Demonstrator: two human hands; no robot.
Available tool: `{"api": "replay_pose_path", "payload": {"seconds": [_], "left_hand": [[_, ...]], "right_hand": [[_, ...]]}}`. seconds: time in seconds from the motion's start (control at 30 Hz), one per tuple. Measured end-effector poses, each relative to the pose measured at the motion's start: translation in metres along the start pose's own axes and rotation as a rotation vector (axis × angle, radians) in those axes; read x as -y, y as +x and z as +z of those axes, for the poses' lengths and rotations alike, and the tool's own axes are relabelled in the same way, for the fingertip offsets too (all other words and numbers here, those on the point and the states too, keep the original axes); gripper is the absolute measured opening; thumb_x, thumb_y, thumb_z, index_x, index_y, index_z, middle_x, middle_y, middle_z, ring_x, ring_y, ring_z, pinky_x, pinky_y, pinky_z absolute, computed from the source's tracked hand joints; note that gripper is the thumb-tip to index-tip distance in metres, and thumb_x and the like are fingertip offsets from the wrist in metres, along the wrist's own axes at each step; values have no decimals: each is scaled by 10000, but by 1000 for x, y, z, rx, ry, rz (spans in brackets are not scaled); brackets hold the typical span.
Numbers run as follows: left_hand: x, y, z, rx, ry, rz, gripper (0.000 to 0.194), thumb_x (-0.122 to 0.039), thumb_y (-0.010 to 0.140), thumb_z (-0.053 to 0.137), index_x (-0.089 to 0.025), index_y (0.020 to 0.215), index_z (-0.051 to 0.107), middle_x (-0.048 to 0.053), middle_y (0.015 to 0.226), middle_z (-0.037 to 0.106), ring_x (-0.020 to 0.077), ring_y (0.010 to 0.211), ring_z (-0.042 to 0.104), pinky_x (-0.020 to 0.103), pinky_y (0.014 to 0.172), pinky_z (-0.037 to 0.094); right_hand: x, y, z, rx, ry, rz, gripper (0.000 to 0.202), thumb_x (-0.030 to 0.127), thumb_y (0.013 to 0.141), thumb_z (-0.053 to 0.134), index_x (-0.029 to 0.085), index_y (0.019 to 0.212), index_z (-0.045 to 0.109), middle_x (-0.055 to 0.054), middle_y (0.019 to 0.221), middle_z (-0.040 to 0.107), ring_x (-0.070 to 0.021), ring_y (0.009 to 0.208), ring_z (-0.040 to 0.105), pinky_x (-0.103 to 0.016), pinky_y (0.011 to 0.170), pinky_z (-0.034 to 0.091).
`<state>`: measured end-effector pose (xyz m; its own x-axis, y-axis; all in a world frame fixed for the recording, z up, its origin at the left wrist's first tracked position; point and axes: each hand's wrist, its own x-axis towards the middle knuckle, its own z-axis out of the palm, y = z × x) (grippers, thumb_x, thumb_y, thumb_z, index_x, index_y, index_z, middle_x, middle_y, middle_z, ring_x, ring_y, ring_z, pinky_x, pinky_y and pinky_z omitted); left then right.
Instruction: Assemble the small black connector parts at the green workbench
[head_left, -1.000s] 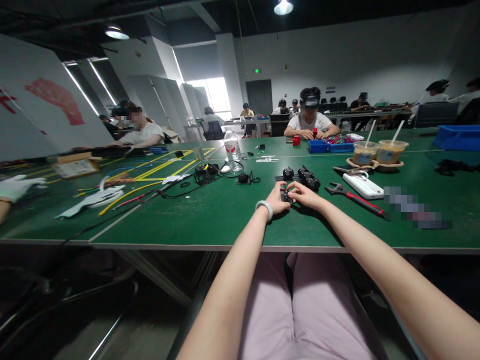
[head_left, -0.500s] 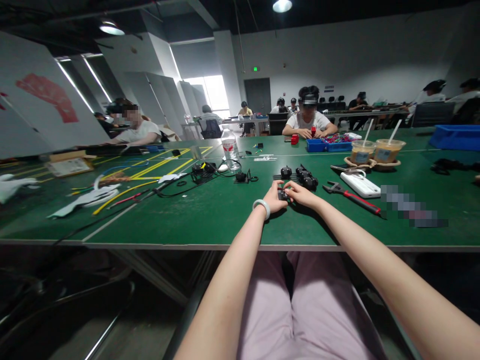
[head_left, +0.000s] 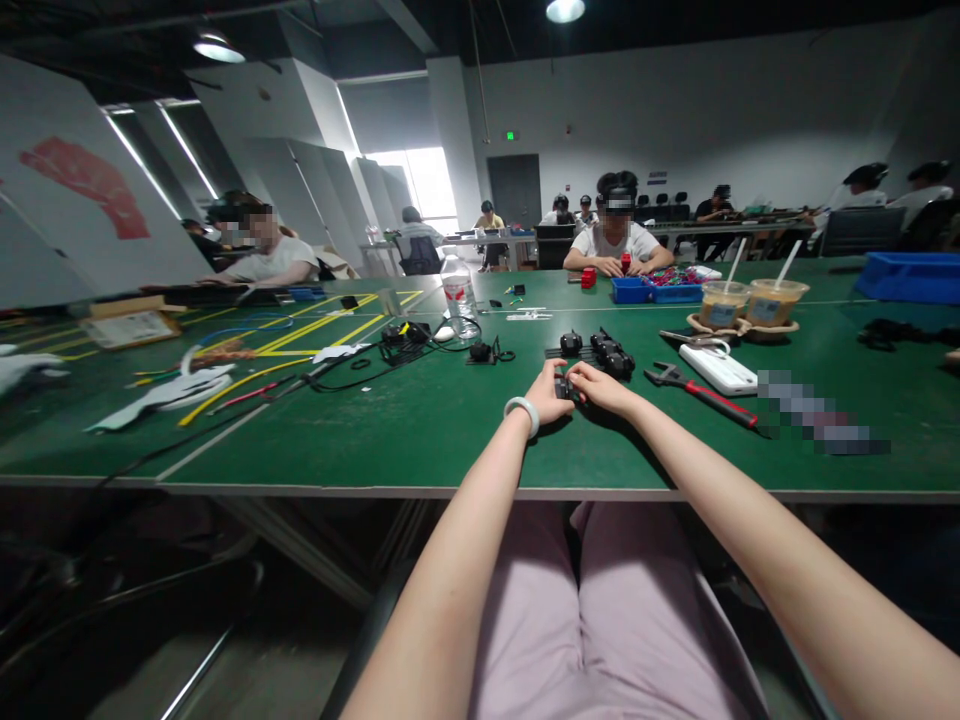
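Between my two hands is a small black part (head_left: 564, 388), mostly covered by fingers, so its exact kind cannot be made out. My left hand (head_left: 550, 393), with a pale bangle at the wrist, grips it from the left. From the right, the bent fingers of my right hand (head_left: 596, 385) close on the same part. Just beyond the hands lies a group of black parts with round bodies (head_left: 611, 353). Further left on the table sits another small black part on a flat base (head_left: 481, 352), beside a black ring.
Right of my hands lie a red-handled adjustable wrench (head_left: 709, 397) and a white power bank (head_left: 718, 369). Behind them, two iced drinks (head_left: 776, 303) stand in a carrier. A water bottle (head_left: 460, 300), cables and gloves (head_left: 165, 395) are leftward. Co-workers sit across the table.
The view has shifted very slightly. Both hands stay in nearly the same place around the small black part, with no clear movement of anything on the table.
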<state>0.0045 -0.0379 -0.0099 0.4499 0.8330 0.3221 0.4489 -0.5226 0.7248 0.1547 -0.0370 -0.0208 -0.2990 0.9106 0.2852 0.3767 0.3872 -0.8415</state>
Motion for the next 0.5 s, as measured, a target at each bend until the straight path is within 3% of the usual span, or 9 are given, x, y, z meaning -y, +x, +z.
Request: {"api": "replay_pose_path", "payload": {"seconds": [0.13, 0.33, 0.5], "left_hand": [[2, 1, 1, 2, -12, 1, 699, -79, 477, 581, -164, 1109, 293, 59, 952, 461, 127, 756, 487, 328, 747, 410], [6, 2, 2, 6, -67, 10, 720, -71, 461, 588, -165, 1107, 285, 62, 965, 455, 129, 746, 490, 316, 697, 428], [8, 3, 3, 24, -58, 27, 728, -89, 470, 594, -165, 1117, 269, 71, 960, 462, 154, 783, 492, 319, 686, 430]], "right_hand": [[2, -2, -4, 18, 76, 18, 239, 378, 751, 371, 204, 887, 460, 52, 546, 450, -73, 471, 399, -198, 482, 315], [6, -6, -9, 116, 183, -68, 384, 187, 573, 560, 212, 931, 425, 5, 857, 477, -73, 608, 453, -201, 550, 374], [3, -7, -10, 136, 200, -110, 411, 140, 530, 584, 206, 899, 415, 5, 866, 433, -70, 638, 436, -197, 579, 376]]}}
